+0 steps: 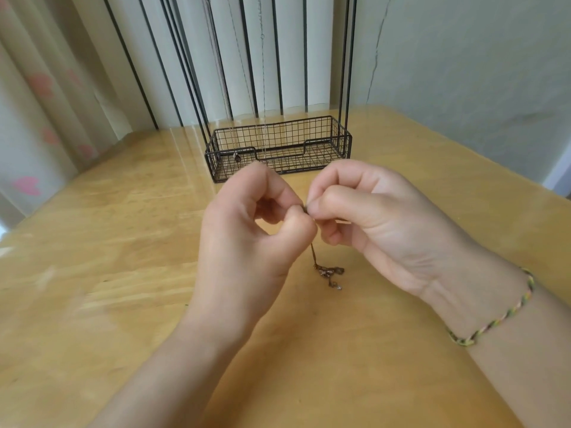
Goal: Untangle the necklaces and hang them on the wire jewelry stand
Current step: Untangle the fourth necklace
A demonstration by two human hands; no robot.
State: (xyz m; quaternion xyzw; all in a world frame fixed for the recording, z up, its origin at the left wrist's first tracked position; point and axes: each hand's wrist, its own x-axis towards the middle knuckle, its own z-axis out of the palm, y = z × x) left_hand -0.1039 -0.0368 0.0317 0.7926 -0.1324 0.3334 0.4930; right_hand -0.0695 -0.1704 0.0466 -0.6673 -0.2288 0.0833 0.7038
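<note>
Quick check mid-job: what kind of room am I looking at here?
Most likely a room in a home, not a workshop: a glossy wooden table, a curtain printed with pink hearts, and vertical blinds behind the wire jewelry stand.

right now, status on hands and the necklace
Left hand and right hand both pinch the necklace, knotted end hanging below. Wire jewelry stand behind, thin chains hung on it. Nothing between.

2 hands [247,230] [380,223], 1 tangled necklace [329,271], 1 wire stand [343,131], 1 bracelet [494,319]
</note>
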